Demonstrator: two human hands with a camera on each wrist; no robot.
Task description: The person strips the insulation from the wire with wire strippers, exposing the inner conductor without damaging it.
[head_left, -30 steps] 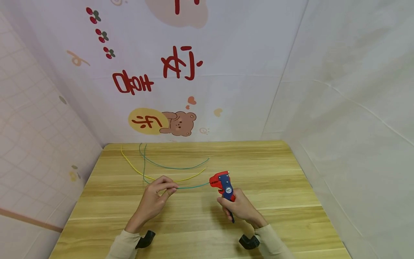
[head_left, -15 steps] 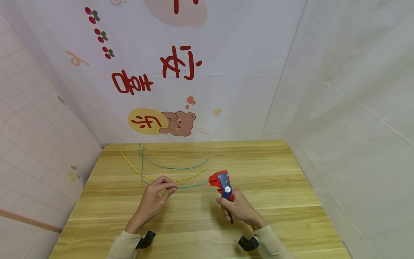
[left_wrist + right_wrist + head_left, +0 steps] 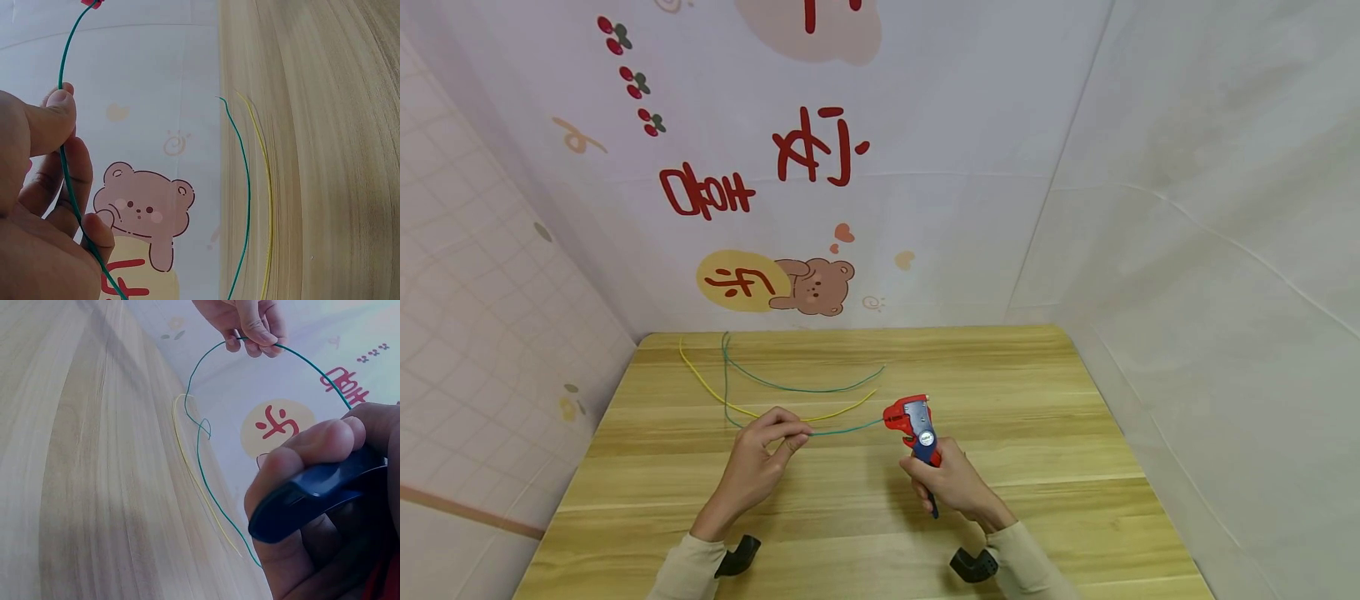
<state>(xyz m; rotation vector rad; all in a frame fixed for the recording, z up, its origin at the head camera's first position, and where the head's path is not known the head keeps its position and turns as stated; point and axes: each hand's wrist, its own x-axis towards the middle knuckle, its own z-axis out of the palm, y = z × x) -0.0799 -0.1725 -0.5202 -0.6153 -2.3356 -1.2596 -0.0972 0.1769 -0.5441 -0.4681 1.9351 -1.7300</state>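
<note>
My left hand (image 3: 762, 457) pinches a green wire (image 3: 847, 430) between thumb and fingers. In the left wrist view the same green wire (image 3: 70, 187) runs down across the palm. Its right end reaches the red head of a wire stripper (image 3: 907, 415); whether the tip sits inside the jaws is too small to tell. My right hand (image 3: 952, 479) grips the stripper by its blue handles. Up close in the right wrist view, fingers curl round a dark blue handle (image 3: 306, 494), while the stripper's head is mostly hidden by the hand.
A second green wire (image 3: 808, 390) lies curved on the wooden table (image 3: 1045, 400) behind the hands. Nearer, a yellow wire (image 3: 842, 412) curves beside it, partly hidden by the left hand. A printed cloth wall (image 3: 940, 208) rises at the table's back edge.
The stripper has shifted very slightly left with the right hand. The green wire's trailing part behind the left hand has swung a little left. The left hand stays in place.
</note>
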